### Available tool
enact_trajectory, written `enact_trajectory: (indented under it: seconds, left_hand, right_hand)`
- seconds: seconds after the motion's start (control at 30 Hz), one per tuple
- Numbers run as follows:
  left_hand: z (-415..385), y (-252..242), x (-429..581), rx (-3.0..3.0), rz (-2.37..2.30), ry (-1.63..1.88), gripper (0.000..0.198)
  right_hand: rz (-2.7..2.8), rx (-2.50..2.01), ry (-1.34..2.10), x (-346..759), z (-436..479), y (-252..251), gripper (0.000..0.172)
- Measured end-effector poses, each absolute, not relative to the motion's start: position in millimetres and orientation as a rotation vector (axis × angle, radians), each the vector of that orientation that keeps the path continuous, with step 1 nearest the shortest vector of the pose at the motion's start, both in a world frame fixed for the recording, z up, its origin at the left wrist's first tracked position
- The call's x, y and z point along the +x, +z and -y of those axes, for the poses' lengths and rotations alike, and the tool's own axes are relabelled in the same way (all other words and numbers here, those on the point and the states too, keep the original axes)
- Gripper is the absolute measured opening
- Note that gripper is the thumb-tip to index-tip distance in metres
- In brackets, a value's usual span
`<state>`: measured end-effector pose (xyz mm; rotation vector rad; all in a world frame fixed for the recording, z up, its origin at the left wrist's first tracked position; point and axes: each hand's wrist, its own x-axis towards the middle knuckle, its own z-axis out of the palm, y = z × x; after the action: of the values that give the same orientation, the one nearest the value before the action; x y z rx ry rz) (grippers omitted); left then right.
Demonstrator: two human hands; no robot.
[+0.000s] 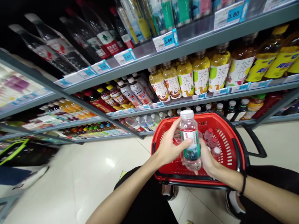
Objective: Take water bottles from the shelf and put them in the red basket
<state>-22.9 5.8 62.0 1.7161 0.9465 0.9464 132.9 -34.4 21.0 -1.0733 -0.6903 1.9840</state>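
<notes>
Both my hands hold one clear drink bottle (191, 140) with a white cap and a green and white label, nearly upright above a red shopping basket (161, 137). My left hand (171, 143) wraps round its left side, thumb across the label. My right hand (206, 158) grips the lower right side; some of its fingers are hidden behind the bottle. Inside the basket lie several small bottles (212, 142) with red or white caps. The basket stands on the floor between my feet, its black handle (255, 143) folded out to the right.
Ahead, a shelf rack (130, 67) carries rows of drink bottles, with price tags (165, 40) along its edges. Yellow tea bottles (201, 74) stand on the middle level. At left are another person's shoe (32, 177) and a black basket (25, 154) with a green handle, on the tiled floor (93, 168).
</notes>
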Motion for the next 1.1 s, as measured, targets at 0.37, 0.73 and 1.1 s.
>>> enact_trajectory:
  seconds: [0.37,0.73,1.1]
  left_hand:
    - [8.2,62.4,-12.6,1.741,-0.987,0.973,0.075]
    - [5.2,57.3,-19.4,1.98,-0.936,0.997,0.06]
    - [9.2,65.4,-20.7,1.826,-0.728,0.932,0.064]
  right_hand:
    - [0.599,-1.159,1.781,129.0,37.7,12.9,0.066]
    - [0.343,-1.153,1.88,129.1,33.3,28.6,0.052]
    - [0.653,-0.921,2.326,150.0,34.8,26.7,0.086]
